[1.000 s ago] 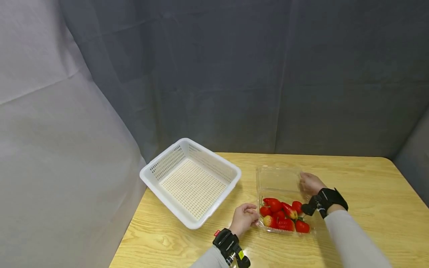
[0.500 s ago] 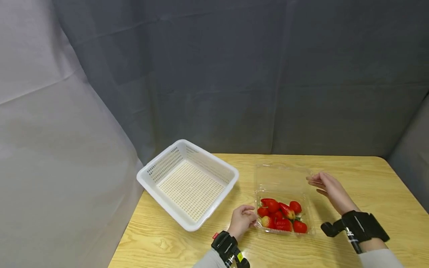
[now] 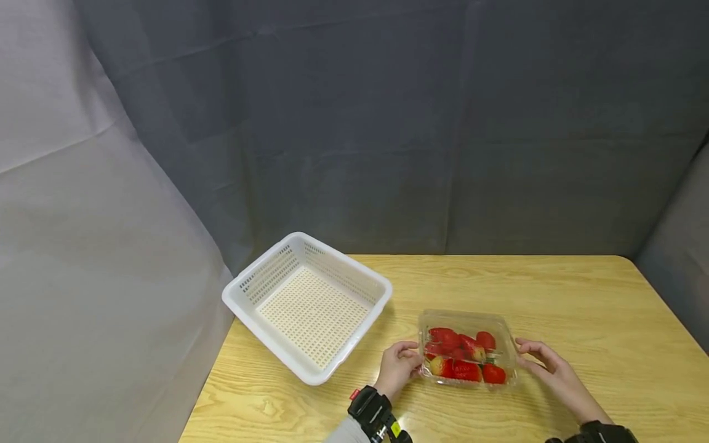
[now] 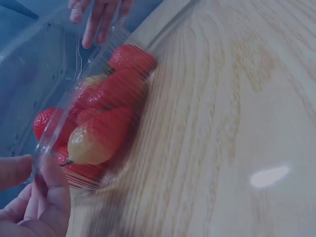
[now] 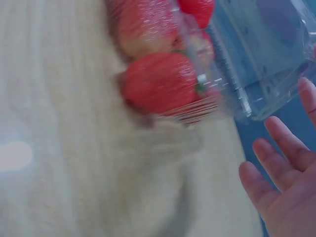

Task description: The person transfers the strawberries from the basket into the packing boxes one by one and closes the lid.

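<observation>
A clear plastic clamshell box [image 3: 468, 320] holds several strawberries [image 3: 466, 370] on the table in front of me. Its hinged lid [image 5: 269, 44] tilts up from the tray in the right wrist view, while in the head view it lies folded over the fruit. Thumb and fingers of my left hand [image 3: 396, 370] pinch the box's rim at its left side, as the left wrist view shows. At the box's right end is my right hand [image 3: 556, 375], its fingers extended and spread in the right wrist view, fingertips close to the lid's edge.
To the left of the box stands a white perforated plastic basket [image 3: 382, 284]. The wooden table [image 3: 598, 320] ends at a dark grey cloth [image 3: 354, 123] behind, and a pale cloth [image 3: 127, 295] hangs along its left side.
The lid, which lay folded back behind the tray, has come forward over the strawberries. My right hand released the lid and came nearer to the box's right end. My left hand stayed put.
</observation>
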Tool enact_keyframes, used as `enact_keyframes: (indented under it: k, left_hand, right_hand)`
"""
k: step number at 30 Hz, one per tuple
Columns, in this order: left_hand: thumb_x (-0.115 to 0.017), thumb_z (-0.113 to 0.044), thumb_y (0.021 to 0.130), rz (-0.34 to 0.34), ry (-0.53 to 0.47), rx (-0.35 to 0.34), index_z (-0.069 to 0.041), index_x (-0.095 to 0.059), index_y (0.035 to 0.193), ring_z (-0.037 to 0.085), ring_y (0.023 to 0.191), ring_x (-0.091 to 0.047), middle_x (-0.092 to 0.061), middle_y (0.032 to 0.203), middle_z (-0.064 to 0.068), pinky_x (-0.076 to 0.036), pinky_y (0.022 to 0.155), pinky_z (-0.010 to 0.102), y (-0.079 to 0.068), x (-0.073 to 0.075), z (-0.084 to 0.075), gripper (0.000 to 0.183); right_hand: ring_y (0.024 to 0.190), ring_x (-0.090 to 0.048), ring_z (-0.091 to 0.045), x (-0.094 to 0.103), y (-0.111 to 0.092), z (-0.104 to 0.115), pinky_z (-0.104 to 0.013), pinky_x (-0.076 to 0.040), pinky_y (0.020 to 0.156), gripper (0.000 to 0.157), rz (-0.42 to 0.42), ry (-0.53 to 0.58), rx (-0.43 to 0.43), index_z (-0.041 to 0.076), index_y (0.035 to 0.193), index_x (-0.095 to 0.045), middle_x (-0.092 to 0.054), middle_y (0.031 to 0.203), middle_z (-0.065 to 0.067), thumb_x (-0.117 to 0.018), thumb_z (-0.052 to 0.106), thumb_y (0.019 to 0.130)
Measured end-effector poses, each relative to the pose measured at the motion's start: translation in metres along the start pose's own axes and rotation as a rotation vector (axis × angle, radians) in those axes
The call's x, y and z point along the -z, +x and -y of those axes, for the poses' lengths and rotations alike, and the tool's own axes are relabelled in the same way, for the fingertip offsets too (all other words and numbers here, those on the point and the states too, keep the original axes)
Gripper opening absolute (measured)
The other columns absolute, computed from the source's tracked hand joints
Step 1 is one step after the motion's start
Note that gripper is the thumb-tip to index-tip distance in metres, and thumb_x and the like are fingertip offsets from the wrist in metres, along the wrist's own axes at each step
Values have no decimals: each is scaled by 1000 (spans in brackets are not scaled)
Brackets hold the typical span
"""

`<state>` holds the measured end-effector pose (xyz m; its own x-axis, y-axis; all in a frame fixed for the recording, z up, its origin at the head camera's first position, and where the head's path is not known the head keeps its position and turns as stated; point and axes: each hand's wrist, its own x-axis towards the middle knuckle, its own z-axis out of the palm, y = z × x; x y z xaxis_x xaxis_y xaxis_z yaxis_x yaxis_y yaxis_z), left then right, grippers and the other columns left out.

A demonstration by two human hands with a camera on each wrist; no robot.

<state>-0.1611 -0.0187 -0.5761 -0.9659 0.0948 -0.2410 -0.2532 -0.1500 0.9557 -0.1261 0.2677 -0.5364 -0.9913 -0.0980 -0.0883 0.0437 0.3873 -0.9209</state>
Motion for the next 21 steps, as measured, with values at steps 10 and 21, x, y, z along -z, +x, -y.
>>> enact_keyframes:
  k: [10, 21]
  left_hand:
    - [-57, 4, 81, 23, -16, -2, 9, -55, 108, 7, 54, -53, -54, 70, 0, -50, 52, 22, -2, -1, -1, 27]
    - [-56, 8, 72, 63, -50, 41, 7, -50, 115, 11, 58, -58, -53, 74, 1, -53, 59, 28, -5, 1, 3, 44]
  right_hand:
    - [94, -44, 16, -20, -10, -30, -16, -45, 74, 29, -34, 132, -31, -7, 108, -46, -44, 109, 23, -56, 14, 91]
    - [89, -53, 6, -29, -15, -31, -18, -48, 70, 28, -79, 209, -19, -10, 111, -41, -53, 100, 21, -50, 8, 93]
